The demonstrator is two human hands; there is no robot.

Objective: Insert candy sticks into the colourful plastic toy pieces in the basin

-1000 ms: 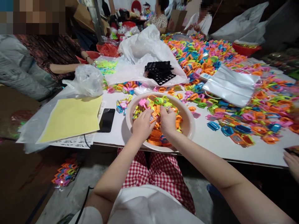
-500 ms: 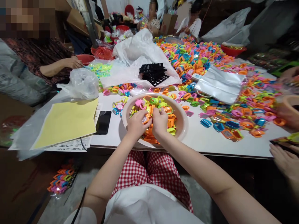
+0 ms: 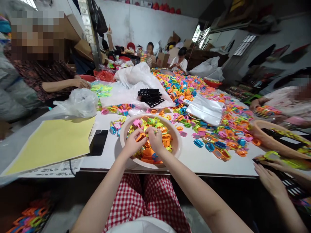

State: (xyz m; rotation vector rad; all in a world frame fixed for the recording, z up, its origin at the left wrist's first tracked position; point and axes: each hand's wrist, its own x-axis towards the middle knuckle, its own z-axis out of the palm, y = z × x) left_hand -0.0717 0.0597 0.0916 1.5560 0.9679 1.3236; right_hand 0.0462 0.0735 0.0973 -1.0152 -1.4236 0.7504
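A cream bowl (image 3: 177, 149) full of small orange, yellow-green and pink plastic pieces (image 3: 147, 153) stands at the table's front edge. Above its contents, my left hand (image 3: 134, 141) has its fingers closed round an orange piece (image 3: 141, 137). My right hand (image 3: 155, 138) is close beside it on the right, fingertips pinched together near the same piece; what they hold is too small to make out. Both forearms reach in over the front rim.
Left of the bowl lie a black phone (image 3: 98, 142), a yellow sheet (image 3: 52, 140) and a plastic bag (image 3: 81, 102). Behind are black grids (image 3: 150, 97) and a heap of coloured pieces (image 3: 179, 85). People sit at left, right and back; a co-worker's hands (image 3: 269, 178) are at right.
The view has tilted up and shifted, showing more of the room and the person at right. My hands remain over the bowl, with the orange piece still at the left fingers.
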